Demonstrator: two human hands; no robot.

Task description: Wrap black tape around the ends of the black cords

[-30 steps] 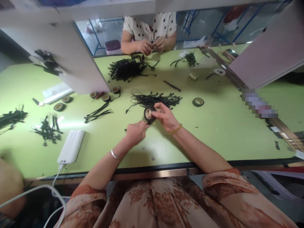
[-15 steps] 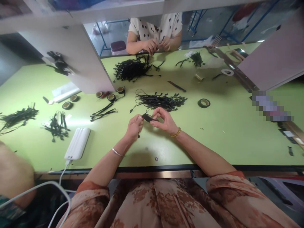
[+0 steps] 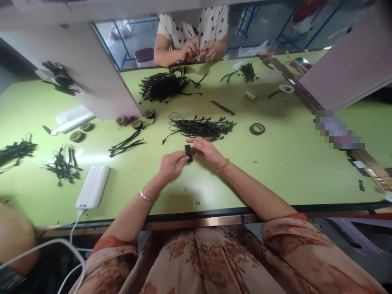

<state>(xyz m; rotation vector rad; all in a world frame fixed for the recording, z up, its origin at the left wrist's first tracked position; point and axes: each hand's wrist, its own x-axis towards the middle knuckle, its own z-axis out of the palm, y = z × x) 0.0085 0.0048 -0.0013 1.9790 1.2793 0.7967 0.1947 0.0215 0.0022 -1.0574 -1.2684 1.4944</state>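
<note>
My left hand (image 3: 173, 165) is closed, pinching a short, flat black strip (image 3: 189, 153) between thumb and fingers. It stands upright above the table. My right hand (image 3: 210, 154) is right beside the strip, with its index finger stretched over the top and the other fingers curled behind. A thin dark line, perhaps a cable, shows between the strip and the right fingers; what they hold is mostly hidden. Just beyond my hands lies a bundle of thin black cables (image 3: 202, 128). A roll of black tape (image 3: 257, 129) lies to their right.
More black cables (image 3: 64, 165) and a white power bank (image 3: 93, 187) lie to the left. Several tape rolls (image 3: 136, 124) sit near the left panel (image 3: 107, 77). Across the green table (image 3: 275, 171), a co-worker's hands (image 3: 199, 51) work behind a large cable pile (image 3: 163, 85).
The black strip has turned from slanting to upright between my hands. My right hand's index finger has stretched out over it. The whole view has shifted slightly.
</note>
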